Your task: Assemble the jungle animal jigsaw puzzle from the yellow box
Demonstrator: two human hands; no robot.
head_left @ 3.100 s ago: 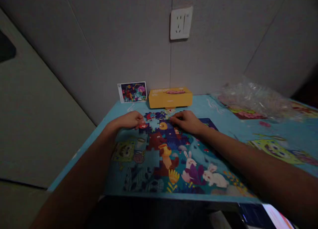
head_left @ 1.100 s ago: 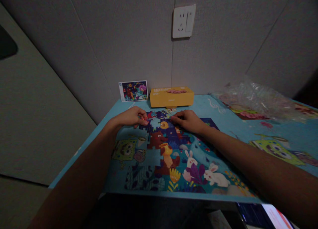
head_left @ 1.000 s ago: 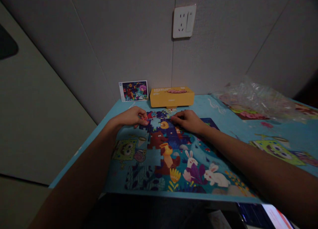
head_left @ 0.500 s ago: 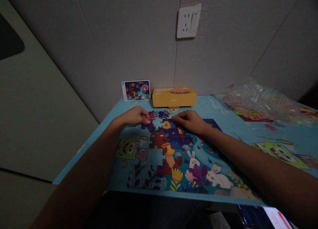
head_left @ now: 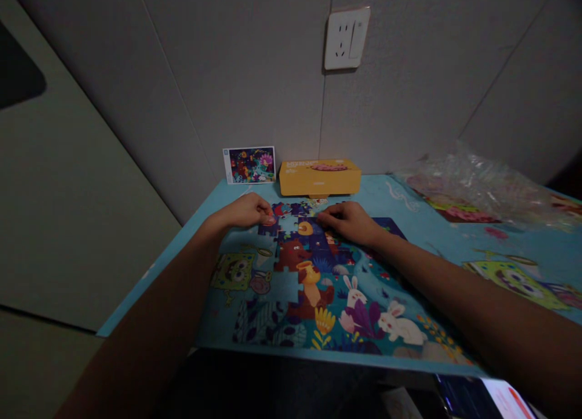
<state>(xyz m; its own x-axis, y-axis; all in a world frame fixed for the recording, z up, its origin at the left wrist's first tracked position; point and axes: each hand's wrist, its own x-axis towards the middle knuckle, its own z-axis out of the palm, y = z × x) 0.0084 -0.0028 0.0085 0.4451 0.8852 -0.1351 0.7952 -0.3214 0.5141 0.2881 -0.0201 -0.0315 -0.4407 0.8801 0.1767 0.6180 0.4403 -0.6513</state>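
A partly assembled jigsaw puzzle (head_left: 318, 291) lies on the table, showing a brown bear, a dog and white rabbits. Gaps run along its left side and upper left. At the upper left, my left hand (head_left: 248, 211) pinches a dark blue puzzle piece (head_left: 268, 227) with a reddish patch, close to the table surface. My right hand (head_left: 351, 222) rests over the puzzle's upper part with fingers curled and thumb against the index finger. Whatever lies between those fingertips is too small to make out. Several puzzle pieces (head_left: 297, 209) lie between the hands, beyond the gap.
A yellow box (head_left: 319, 179) stands at the back by the wall, beside an upright reference picture card (head_left: 251, 165). Crumpled clear plastic (head_left: 482, 182) covers printed sheets on the right. The blue tablecloth (head_left: 182, 267) has cartoon prints. A phone (head_left: 482, 398) is below the front edge.
Both hands stay almost in place. The piece in my left hand appears to have shifted very slightly.
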